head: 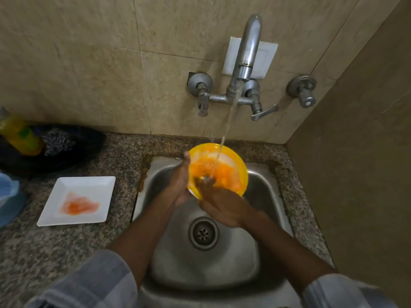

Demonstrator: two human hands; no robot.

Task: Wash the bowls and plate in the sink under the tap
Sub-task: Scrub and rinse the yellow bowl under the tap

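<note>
A yellow bowl (pixel 231 162) smeared with orange residue is tilted over the steel sink (pixel 264 192), under the stream running from the tap (pixel 246 54). My left hand (pixel 180 181) grips the bowl's left rim and underside. My right hand (pixel 220 203) lies flat with its fingers inside the bowl, on the wet residue where the water lands. A white square plate (pixel 89 187) with an orange-red smear rests on the counter left of the sink.
A yellow-green bottle (pixel 19 135) and a steel scrubber (pixel 56 141) lie on a dark cloth at the far left, and a blue object (pixel 7 196) is at the left edge. Tap handles (pixel 262 111) jut from the wall. A brown wall closes the right side.
</note>
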